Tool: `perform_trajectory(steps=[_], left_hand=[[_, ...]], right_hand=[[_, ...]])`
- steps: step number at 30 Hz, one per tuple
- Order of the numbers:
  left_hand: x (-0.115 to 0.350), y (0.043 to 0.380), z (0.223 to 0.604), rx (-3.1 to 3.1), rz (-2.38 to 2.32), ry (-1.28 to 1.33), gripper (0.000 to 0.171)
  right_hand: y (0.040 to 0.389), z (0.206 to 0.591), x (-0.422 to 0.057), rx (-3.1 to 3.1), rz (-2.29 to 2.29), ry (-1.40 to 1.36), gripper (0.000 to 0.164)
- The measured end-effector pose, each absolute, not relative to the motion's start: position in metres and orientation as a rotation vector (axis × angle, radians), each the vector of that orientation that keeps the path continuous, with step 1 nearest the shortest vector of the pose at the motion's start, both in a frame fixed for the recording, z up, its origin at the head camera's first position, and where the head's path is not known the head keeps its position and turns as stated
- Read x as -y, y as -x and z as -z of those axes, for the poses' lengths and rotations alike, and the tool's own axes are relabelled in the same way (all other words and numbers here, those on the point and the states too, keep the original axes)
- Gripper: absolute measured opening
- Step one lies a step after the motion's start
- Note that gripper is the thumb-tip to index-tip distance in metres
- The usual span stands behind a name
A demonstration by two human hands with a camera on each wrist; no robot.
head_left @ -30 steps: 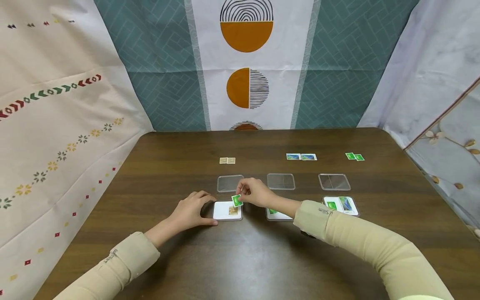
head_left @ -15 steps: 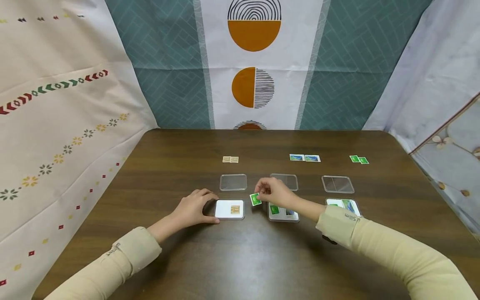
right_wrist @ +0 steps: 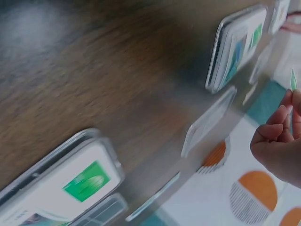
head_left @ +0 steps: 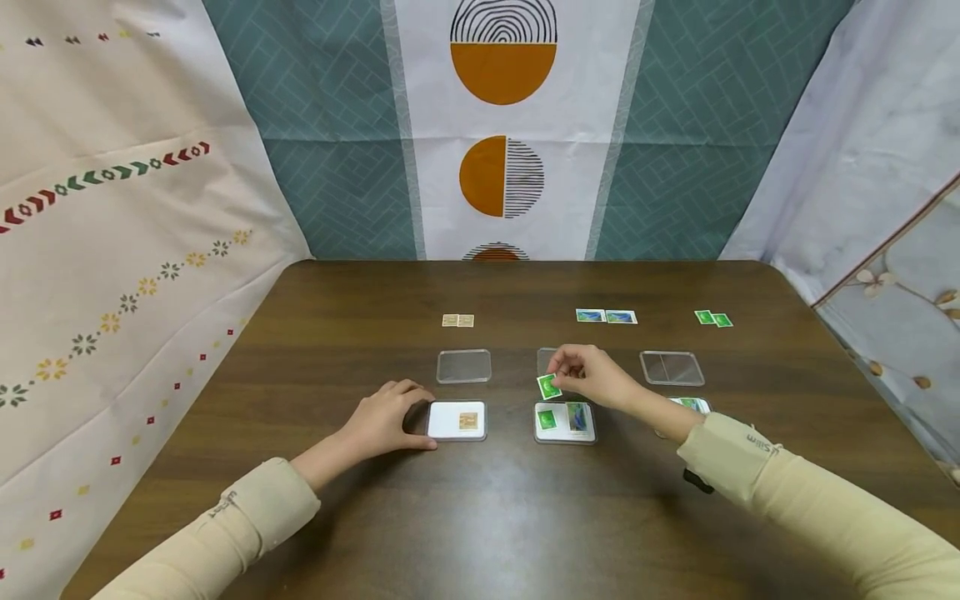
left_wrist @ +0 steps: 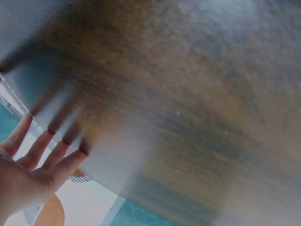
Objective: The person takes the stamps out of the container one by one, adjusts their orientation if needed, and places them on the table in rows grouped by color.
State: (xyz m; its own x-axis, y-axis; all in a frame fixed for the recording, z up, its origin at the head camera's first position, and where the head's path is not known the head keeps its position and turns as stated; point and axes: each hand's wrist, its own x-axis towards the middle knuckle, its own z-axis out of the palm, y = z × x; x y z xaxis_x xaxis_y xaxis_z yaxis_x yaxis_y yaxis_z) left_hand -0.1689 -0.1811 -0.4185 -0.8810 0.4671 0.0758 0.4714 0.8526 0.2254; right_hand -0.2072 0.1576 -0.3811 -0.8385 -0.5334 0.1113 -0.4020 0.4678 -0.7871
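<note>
My right hand (head_left: 592, 377) pinches a small green stamp (head_left: 549, 386) between thumb and fingers, just beyond the middle clear plastic case (head_left: 566, 436). That case holds a white card bearing one green stamp (head_left: 547, 420) and a blue landscape stamp (head_left: 577, 417). In the right wrist view the held stamp (right_wrist: 294, 79) shows nearly edge-on. Farther left, my left hand (head_left: 384, 421) holds the left plastic case (head_left: 444, 422) at its left end, thumb at the near corner and index finger at the far one. A tan stamp (head_left: 468, 421) lies on its white card.
Clear lids lie behind the cases: left (head_left: 463, 367), middle (head_left: 545, 360), partly hidden, and right (head_left: 672, 368). A third filled case (right_wrist: 96, 167) sits at right, mostly behind my forearm. Farther back lie pairs of tan stamps (head_left: 457, 320), blue stamps (head_left: 606, 317) and green stamps (head_left: 713, 318).
My right hand has carried the green stamp rightward from over the left case to just beyond the middle case. The left hand has stayed at the left case.
</note>
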Motion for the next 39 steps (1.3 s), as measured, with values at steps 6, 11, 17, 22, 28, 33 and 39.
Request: perform_trajectory(steps=[6,11,17,22,28,33,39], left_hand=[[0.181,0.17,0.415,3.008,0.363,0.755,0.066],[0.181,0.17,0.414,3.017,0.355,0.753,0.066],[0.183,0.169,0.414,3.026,0.365,0.747,0.066],[0.184,0.17,0.414,3.019,0.379,0.731,0.066],[0.185,0.169,0.412,3.021,0.383,0.718,0.066],[0.184,0.167,0.414,3.03,0.389,0.719,0.065],[0.183,0.167,0.417,3.026,0.392,0.734,0.065]], right_hand=[[0.212,0.38,-0.177,-2.612,1.302,0.809,0.008],[0.213,0.381,-0.195,-2.64,1.299,0.784,0.008],[0.216,0.382,-0.221,-2.708,1.261,0.764,0.008],[0.224,0.382,-0.242,-2.774,1.233,0.707,0.009],[0.237,0.381,-0.26,-2.805,1.291,0.663,0.011],[0.243,0.383,-0.27,-2.802,1.319,0.625,0.012],[0.251,0.384,-0.283,-2.849,1.263,0.614,0.013]])
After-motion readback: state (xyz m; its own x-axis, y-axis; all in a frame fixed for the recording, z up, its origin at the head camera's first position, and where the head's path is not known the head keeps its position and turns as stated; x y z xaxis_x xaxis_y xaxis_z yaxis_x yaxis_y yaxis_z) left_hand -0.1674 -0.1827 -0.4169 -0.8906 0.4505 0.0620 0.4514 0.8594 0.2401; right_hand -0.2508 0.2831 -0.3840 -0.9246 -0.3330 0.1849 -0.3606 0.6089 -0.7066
